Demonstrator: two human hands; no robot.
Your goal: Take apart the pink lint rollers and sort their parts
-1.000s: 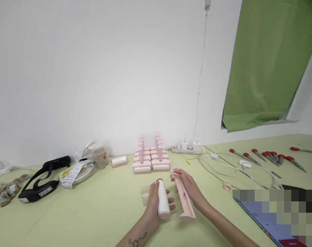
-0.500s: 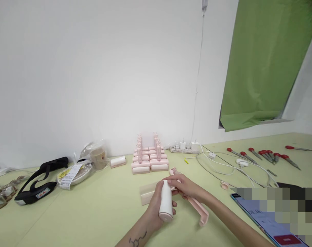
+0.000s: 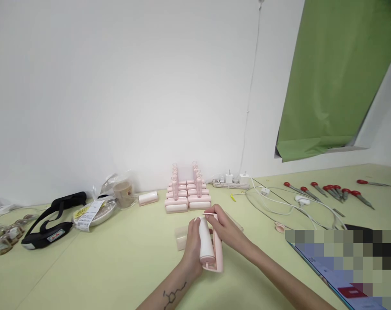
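My left hand [image 3: 192,246] is wrapped round a white sticky lint roll [image 3: 206,241] with a pink end cap, tilted toward me. Fitted along the roll's right side is a pink lint roller frame [image 3: 218,254], gripped by my right hand [image 3: 221,224] at its far end. Whether the roll is seated in the frame I cannot tell. Behind my left hand lies a translucent cover [image 3: 181,238], partly hidden. Beyond my hands, several finished-looking pink lint rollers [image 3: 177,202] stand in two rows with handles upright.
Another white roll [image 3: 148,198] lies by the wall. To the left are a black strap [image 3: 47,232], a bagged bowl [image 3: 98,213] and a cup [image 3: 124,193]. On the right sit a power strip [image 3: 230,184], cables, red-handled tools [image 3: 337,192] and a phone [image 3: 337,267].
The pink frame has swung round from lying slantwise at the right to standing alongside the roll. My right hand has shifted onto its far end. The roll stays in my left hand.
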